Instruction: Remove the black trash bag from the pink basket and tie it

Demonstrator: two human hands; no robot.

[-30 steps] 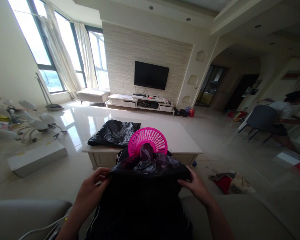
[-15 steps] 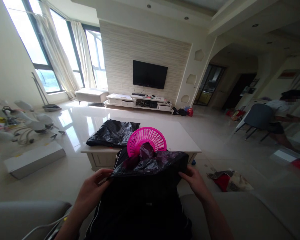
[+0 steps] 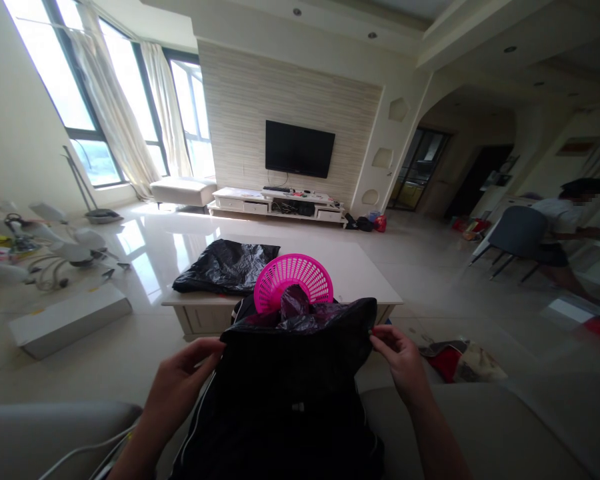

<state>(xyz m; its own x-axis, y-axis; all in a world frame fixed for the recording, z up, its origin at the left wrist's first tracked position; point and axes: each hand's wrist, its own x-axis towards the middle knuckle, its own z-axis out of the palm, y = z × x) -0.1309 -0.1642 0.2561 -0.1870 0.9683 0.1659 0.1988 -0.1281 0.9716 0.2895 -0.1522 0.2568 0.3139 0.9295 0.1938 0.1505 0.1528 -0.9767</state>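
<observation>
Over my lap a black plastic bag [image 3: 295,353] is stretched between my hands, with part of it draped into a pink basket [image 3: 267,283]. My left hand [image 3: 185,370] pinches the bag's left edge between thumb and fingers. At its right edge, my right hand [image 3: 397,357] grips the plastic with the fingertips. The pink basket is tilted with its slotted side facing me, in front of the table; its lower part is hidden behind the bag. Another black plastic bag [image 3: 230,263] lies flat on the table, left of the basket.
A white low table [image 3: 365,273] stands before my knees. On the floor at left is a long white box [image 3: 70,320], with jumbled items beyond. At right lies a red and beige bag [image 3: 460,363]. A person [image 3: 563,223] sits on a grey chair [image 3: 515,233] farther right.
My right hand has moved slightly right and up with the bag's edge. The bag's near edge has risen and looks tauter, while my left hand shifted only a little.
</observation>
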